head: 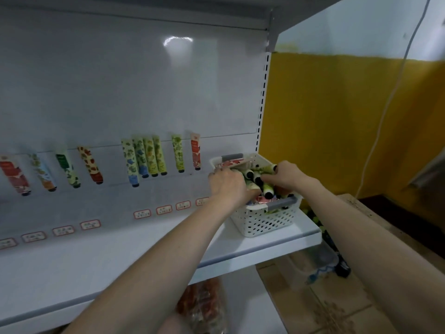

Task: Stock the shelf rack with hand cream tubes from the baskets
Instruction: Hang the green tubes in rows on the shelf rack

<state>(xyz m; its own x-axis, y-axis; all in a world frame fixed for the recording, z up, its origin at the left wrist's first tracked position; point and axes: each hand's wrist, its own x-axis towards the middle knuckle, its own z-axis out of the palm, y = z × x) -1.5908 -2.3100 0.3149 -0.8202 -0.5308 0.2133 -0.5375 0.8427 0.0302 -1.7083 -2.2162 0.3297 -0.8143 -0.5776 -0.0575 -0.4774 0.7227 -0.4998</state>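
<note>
Hand cream tubes (pixel 267 188) are lying jumbled across one another in the white basket (pixel 265 222), which is sitting at the right end of the shelf (pixel 120 256). I am reaching both hands into it. My left hand (pixel 226 184) is burying its curled fingers in the pile, and I cannot tell whether it is gripping anything. My right hand (pixel 287 175) is gripping a black-capped tube (pixel 273 168). The basket's near grey handle (pixel 281 203) is sitting between my wrists. More standing tubes (pixel 144 157) are leaning along the shelf's back edge, with price labels (pixel 142 214) in front of them. Cardboard boxes (pixel 337 307) are lying beyond the right end.
</note>
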